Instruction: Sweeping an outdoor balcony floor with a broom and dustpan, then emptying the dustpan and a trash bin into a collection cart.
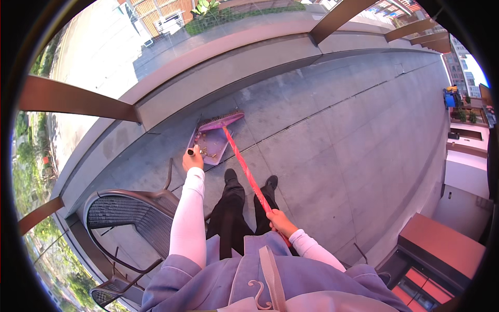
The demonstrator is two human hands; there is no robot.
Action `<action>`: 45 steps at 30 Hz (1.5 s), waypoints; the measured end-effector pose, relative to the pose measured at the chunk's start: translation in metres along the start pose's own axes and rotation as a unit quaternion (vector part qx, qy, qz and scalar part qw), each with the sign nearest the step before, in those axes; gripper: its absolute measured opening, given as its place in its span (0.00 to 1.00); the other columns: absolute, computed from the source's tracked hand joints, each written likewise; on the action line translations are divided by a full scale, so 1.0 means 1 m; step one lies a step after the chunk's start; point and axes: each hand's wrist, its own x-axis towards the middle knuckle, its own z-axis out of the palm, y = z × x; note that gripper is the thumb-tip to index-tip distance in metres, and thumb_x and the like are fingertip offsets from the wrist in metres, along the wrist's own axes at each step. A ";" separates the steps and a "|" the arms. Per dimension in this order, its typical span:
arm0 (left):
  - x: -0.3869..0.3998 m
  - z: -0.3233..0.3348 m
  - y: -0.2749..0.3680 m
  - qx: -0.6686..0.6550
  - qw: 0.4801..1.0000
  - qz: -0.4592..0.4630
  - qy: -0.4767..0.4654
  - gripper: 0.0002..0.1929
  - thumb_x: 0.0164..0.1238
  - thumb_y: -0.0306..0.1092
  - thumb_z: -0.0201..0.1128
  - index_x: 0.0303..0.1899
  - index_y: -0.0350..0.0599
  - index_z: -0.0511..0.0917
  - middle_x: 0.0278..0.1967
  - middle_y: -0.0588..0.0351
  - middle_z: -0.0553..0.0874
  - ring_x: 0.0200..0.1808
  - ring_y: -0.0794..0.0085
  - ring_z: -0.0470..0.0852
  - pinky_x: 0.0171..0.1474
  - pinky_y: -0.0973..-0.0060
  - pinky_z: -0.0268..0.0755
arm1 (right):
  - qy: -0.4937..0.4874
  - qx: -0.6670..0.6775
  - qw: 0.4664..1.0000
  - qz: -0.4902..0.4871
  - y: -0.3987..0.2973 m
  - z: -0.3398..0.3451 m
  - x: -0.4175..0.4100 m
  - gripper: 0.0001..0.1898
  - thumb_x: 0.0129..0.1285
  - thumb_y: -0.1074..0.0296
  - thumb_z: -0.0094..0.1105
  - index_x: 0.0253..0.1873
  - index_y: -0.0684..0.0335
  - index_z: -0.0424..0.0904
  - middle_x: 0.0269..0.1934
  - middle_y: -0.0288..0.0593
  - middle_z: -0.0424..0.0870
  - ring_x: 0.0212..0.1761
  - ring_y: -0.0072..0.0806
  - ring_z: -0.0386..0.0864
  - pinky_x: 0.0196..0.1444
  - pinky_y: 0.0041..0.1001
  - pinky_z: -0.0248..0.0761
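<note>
My left hand (193,158) is closed around the dark top end of an upright dustpan handle (190,152). Below it a purple dustpan (220,141) stands on the grey floor, with small bits of litter (210,155) inside. My right hand (281,222) grips the red wrapped broom handle (249,175) near my waist. From there the handle slants forward to a purple broom head (221,121), which lies across the far side of the dustpan. The broom's bristles (222,116) face away from me. Part of the dustpan is hidden by my left hand and the broom head.
A woven armchair (128,218) stands close on my left, with another chair (113,290) behind it. A low ledge (230,64) with metal posts (78,99) and glass panels curves ahead. Tiled floor (331,128) extends right, towards a brown box-like unit (444,245).
</note>
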 end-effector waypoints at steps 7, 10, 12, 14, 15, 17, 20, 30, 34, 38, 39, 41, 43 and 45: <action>-0.004 -0.020 -0.021 0.007 0.999 -0.013 0.043 0.17 0.56 0.49 0.53 0.29 0.43 0.78 0.27 0.46 0.81 0.33 0.52 0.78 0.37 0.64 0.68 | -0.005 -0.020 0.999 0.032 0.002 -0.024 -0.055 0.12 0.61 0.61 0.45 0.35 0.63 0.74 0.20 0.33 0.70 0.16 0.15 0.63 0.17 0.17 0.56; -0.013 -0.021 -0.028 -0.060 0.996 -0.038 0.049 0.17 0.56 0.48 0.55 0.31 0.42 0.77 0.22 0.51 0.79 0.24 0.64 0.77 0.27 0.72 0.67 | -0.026 0.107 0.994 -0.003 -0.018 0.005 -0.009 0.09 0.61 0.59 0.44 0.36 0.58 0.68 0.17 0.34 0.67 0.13 0.18 0.64 0.13 0.19 0.58; -0.021 -0.019 -0.026 -0.101 0.993 -0.051 0.033 0.16 0.57 0.46 0.56 0.32 0.40 0.75 0.17 0.56 0.77 0.14 0.76 0.74 0.16 0.80 0.65 | -0.016 0.123 0.992 0.003 -0.033 0.028 0.011 0.09 0.61 0.58 0.43 0.36 0.56 0.62 0.16 0.34 0.64 0.11 0.20 0.62 0.09 0.22 0.58; -0.021 -0.024 -0.025 -0.118 0.990 -0.078 0.024 0.15 0.57 0.45 0.56 0.32 0.41 0.75 0.17 0.56 0.77 0.14 0.76 0.74 0.16 0.80 0.65 | 0.007 0.053 0.999 0.010 -0.028 0.041 0.023 0.09 0.62 0.57 0.42 0.36 0.56 0.62 0.16 0.34 0.64 0.10 0.21 0.61 0.10 0.23 0.59; -0.018 -0.029 -0.035 -0.116 0.989 -0.080 0.035 0.15 0.57 0.45 0.56 0.32 0.41 0.75 0.17 0.56 0.77 0.14 0.76 0.74 0.16 0.80 0.65 | 0.003 0.026 0.999 0.018 -0.018 0.043 0.022 0.09 0.62 0.57 0.41 0.36 0.57 0.62 0.15 0.35 0.63 0.10 0.21 0.61 0.10 0.24 0.59; -0.013 -0.035 -0.029 -0.128 0.986 -0.108 0.021 0.15 0.57 0.46 0.56 0.33 0.43 0.74 0.18 0.55 0.78 0.14 0.76 0.74 0.16 0.80 0.66 | 0.032 -0.073 0.997 0.002 0.003 0.018 0.013 0.12 0.61 0.59 0.42 0.34 0.63 0.65 0.16 0.38 0.67 0.10 0.24 0.64 0.11 0.29 0.61; -0.005 -0.048 -0.032 -0.109 0.987 -0.113 0.025 0.15 0.57 0.47 0.56 0.33 0.43 0.74 0.18 0.55 0.78 0.15 0.76 0.75 0.17 0.79 0.67 | -0.035 -0.041 0.998 -0.012 0.039 -0.030 -0.019 0.11 0.61 0.60 0.44 0.34 0.63 0.69 0.19 0.37 0.69 0.14 0.22 0.67 0.16 0.25 0.63; 0.005 -0.049 -0.018 -0.084 0.994 -0.072 0.018 0.17 0.57 0.48 0.55 0.31 0.42 0.74 0.18 0.54 0.78 0.14 0.75 0.76 0.16 0.79 0.67 | -0.024 0.088 0.996 0.003 -0.011 0.008 -0.001 0.11 0.63 0.59 0.42 0.36 0.61 0.67 0.19 0.37 0.68 0.13 0.19 0.64 0.16 0.20 0.61; 0.034 -0.068 -0.008 -0.106 0.988 -0.108 0.010 0.16 0.56 0.48 0.56 0.33 0.43 0.75 0.17 0.53 0.78 0.15 0.73 0.77 0.17 0.78 0.69 | -0.003 0.058 0.998 0.005 -0.024 0.051 0.023 0.10 0.62 0.59 0.41 0.35 0.60 0.62 0.17 0.37 0.64 0.11 0.22 0.63 0.11 0.24 0.59; 0.048 -0.075 -0.009 -0.092 0.989 -0.114 0.011 0.14 0.55 0.46 0.58 0.32 0.44 0.76 0.16 0.55 0.78 0.15 0.74 0.77 0.17 0.78 0.69 | -0.026 -0.018 0.998 0.048 -0.003 0.024 -0.001 0.09 0.62 0.60 0.43 0.33 0.59 0.63 0.16 0.36 0.65 0.11 0.21 0.62 0.11 0.24 0.58; 0.052 -0.078 -0.014 -0.092 0.989 -0.112 0.011 0.14 0.55 0.46 0.58 0.32 0.44 0.76 0.16 0.55 0.78 0.15 0.74 0.77 0.17 0.78 0.69 | -0.068 0.022 0.994 0.078 0.002 0.005 -0.012 0.09 0.62 0.60 0.43 0.33 0.59 0.65 0.16 0.35 0.66 0.11 0.21 0.62 0.12 0.24 0.59; 0.057 -0.078 -0.028 -0.093 0.989 -0.111 0.009 0.14 0.56 0.46 0.57 0.32 0.44 0.76 0.17 0.55 0.78 0.15 0.74 0.77 0.17 0.78 0.68 | -0.081 -0.013 0.996 0.033 0.035 -0.023 -0.030 0.11 0.62 0.60 0.45 0.38 0.61 0.71 0.20 0.36 0.71 0.15 0.18 0.65 0.17 0.21 0.61; 0.052 -0.078 -0.032 -0.084 0.990 -0.118 -0.008 0.14 0.56 0.45 0.57 0.32 0.44 0.76 0.18 0.55 0.79 0.15 0.74 0.77 0.17 0.79 0.68 | -0.053 0.049 0.997 0.028 0.027 -0.023 -0.063 0.11 0.62 0.60 0.44 0.36 0.61 0.71 0.20 0.35 0.70 0.16 0.18 0.64 0.17 0.20 0.59; 0.043 -0.080 -0.033 -0.124 0.987 -0.103 -0.015 0.14 0.56 0.45 0.57 0.32 0.44 0.75 0.19 0.54 0.79 0.15 0.73 0.76 0.17 0.78 0.68 | -0.020 0.112 0.993 0.022 0.031 -0.030 -0.084 0.11 0.62 0.61 0.43 0.34 0.61 0.70 0.19 0.33 0.69 0.16 0.17 0.64 0.18 0.18 0.56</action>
